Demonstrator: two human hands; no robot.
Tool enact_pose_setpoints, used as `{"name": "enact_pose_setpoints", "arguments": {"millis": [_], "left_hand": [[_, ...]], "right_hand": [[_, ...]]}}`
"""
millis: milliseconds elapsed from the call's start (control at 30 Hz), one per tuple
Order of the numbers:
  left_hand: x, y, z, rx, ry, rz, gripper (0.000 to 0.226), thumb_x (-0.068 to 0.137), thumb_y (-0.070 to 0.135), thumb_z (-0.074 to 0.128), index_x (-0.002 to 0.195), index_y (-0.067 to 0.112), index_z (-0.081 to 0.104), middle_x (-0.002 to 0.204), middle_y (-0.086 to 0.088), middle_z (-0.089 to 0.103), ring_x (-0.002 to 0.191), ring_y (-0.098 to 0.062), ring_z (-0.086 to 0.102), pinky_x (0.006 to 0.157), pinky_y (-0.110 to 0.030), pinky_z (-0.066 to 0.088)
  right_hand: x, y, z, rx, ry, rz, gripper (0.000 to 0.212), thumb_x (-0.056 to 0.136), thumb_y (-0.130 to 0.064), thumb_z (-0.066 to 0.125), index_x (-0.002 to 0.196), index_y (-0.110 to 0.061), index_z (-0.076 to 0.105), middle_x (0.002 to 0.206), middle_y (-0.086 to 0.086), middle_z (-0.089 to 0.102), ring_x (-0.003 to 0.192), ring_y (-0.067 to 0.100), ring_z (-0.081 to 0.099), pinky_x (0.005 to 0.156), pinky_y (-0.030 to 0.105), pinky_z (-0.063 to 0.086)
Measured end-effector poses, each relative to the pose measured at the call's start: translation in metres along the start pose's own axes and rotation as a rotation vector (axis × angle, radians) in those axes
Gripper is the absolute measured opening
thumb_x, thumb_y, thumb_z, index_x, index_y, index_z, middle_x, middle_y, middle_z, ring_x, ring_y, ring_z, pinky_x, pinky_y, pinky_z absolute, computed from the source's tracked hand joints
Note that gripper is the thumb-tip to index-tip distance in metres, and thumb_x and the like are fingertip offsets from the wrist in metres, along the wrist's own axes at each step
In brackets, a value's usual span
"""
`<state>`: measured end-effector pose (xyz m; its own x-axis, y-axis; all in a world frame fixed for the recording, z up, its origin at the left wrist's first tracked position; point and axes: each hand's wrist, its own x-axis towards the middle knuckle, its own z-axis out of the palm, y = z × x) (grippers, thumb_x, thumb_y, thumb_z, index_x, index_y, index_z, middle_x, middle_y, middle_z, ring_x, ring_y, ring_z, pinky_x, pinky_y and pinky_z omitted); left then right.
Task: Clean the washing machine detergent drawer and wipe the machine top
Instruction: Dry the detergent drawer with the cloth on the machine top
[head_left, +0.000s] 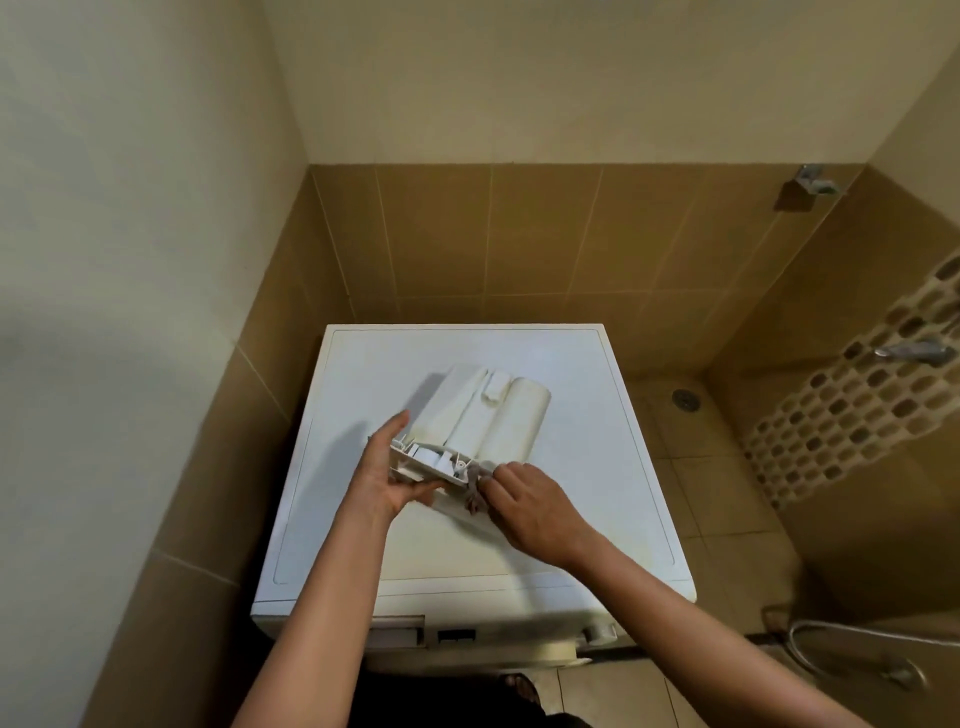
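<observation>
The white drawer (483, 415) is out of the machine and upside down. It is held over the washing machine top (597, 493), near the middle. The left hand (387, 475) curls around its front end, with its grip tight on the drawer. The right hand (530, 506) pinches a small grey cloth (474, 488) against the drawer's front edge, with its fingers closed on it.

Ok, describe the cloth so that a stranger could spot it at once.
Start at the white washing machine in the tiled corner; a cream detergent drawer is held over its top. At the drawer's near end the right hand pinches a small crumpled cloth. It is the only grey, soft thing among white plastic.
</observation>
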<state>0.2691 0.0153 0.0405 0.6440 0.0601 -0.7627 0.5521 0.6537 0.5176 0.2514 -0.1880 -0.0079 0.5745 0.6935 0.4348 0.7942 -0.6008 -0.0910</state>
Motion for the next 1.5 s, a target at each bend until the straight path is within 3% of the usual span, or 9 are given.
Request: {"name": "enact_pose_setpoints", "arguments": {"millis": [200,467,700,900,1000,1200,1267,1367,1500], "left_hand": [[0.011,-0.030,0.003,0.199,0.187,0.207,0.019,0.085,-0.003,0.060,0.073,0.010,0.055,0.059,-0.006,0.057,0.037,-0.009,0.055,0.035,-0.014,0.038],[0.032,-0.030,-0.011,0.352,0.217,0.168,0.017,0.083,-0.006,0.053,0.095,0.001,0.062,0.074,-0.012,0.061,0.058,-0.023,0.057,0.051,-0.025,0.043],[0.035,-0.020,-0.012,0.468,0.153,0.163,0.020,0.085,-0.003,0.050,0.098,0.004,0.063,0.081,-0.010,0.063,0.067,-0.023,0.060,0.061,-0.030,0.046],[0.042,-0.021,-0.013,0.516,0.203,0.185,0.038,0.084,0.020,0.063,0.115,-0.001,0.060,0.094,-0.009,0.066,0.077,-0.024,0.063,0.068,-0.030,0.050],[0.035,-0.035,-0.007,0.668,0.457,0.276,0.074,0.075,0.040,0.074,0.126,-0.004,0.042,0.125,-0.014,0.051,0.109,-0.035,0.056,0.088,-0.035,0.048],[0.025,-0.064,0.008,0.783,0.518,0.510,0.029,0.093,0.025,0.057,0.109,0.001,0.052,0.111,-0.019,0.061,0.105,-0.039,0.057,0.084,-0.042,0.046],[0.028,-0.060,0.007,0.860,0.553,0.548,0.026,0.098,0.023,0.050,0.110,0.000,0.054,0.113,-0.022,0.062,0.104,-0.040,0.058,0.083,-0.043,0.047],[0.031,-0.050,0.005,0.933,0.559,0.533,0.028,0.101,0.025,0.043,0.119,0.004,0.051,0.117,-0.022,0.061,0.106,-0.040,0.058,0.084,-0.043,0.046],[0.033,-0.047,0.001,1.018,0.551,0.524,0.031,0.103,0.030,0.038,0.124,0.011,0.049,0.115,-0.019,0.062,0.103,-0.040,0.059,0.081,-0.043,0.048]], "right_hand": [[0.008,-0.040,0.011,-0.067,0.025,0.115,0.013,0.083,-0.014,0.057,0.096,-0.012,0.054,0.080,0.003,0.055,0.064,0.020,0.049,0.054,0.029,0.035],[0.003,-0.074,0.020,0.057,-0.055,0.334,0.024,0.078,-0.015,0.060,0.101,-0.013,0.054,0.084,0.002,0.052,0.067,0.019,0.049,0.056,0.027,0.037],[0.002,-0.042,0.001,1.004,-0.015,0.844,0.032,0.086,-0.044,0.053,0.106,-0.021,0.063,0.102,-0.003,0.067,0.094,0.012,0.063,0.083,0.032,0.052],[0.029,0.023,-0.017,1.862,0.348,1.452,0.033,0.096,-0.040,0.046,0.100,-0.012,0.065,0.084,0.009,0.067,0.068,0.018,0.061,0.064,0.029,0.051],[0.042,0.048,-0.010,1.637,0.302,1.485,0.040,0.098,-0.045,0.042,0.106,-0.014,0.065,0.102,0.014,0.068,0.080,0.026,0.062,0.077,0.040,0.050],[0.056,0.012,0.017,0.636,-0.190,0.818,0.051,0.099,-0.027,0.036,0.146,-0.011,0.025,0.130,0.017,0.053,0.117,0.033,0.052,0.091,0.030,0.038],[0.049,-0.002,0.037,0.438,-0.329,0.520,0.062,0.096,-0.033,0.024,0.152,-0.011,0.009,0.156,0.014,0.022,0.145,0.026,0.017,0.117,0.033,0.010],[0.037,-0.002,0.052,0.276,-0.430,0.421,0.064,0.089,-0.047,0.002,0.148,-0.027,-0.008,0.157,-0.002,-0.017,0.142,0.015,-0.023,0.113,0.032,-0.015],[0.035,0.009,0.060,0.061,-0.342,0.468,0.065,0.091,-0.044,0.009,0.151,-0.019,0.018,0.159,0.001,0.006,0.147,0.023,0.001,0.118,0.038,-0.003]]}}
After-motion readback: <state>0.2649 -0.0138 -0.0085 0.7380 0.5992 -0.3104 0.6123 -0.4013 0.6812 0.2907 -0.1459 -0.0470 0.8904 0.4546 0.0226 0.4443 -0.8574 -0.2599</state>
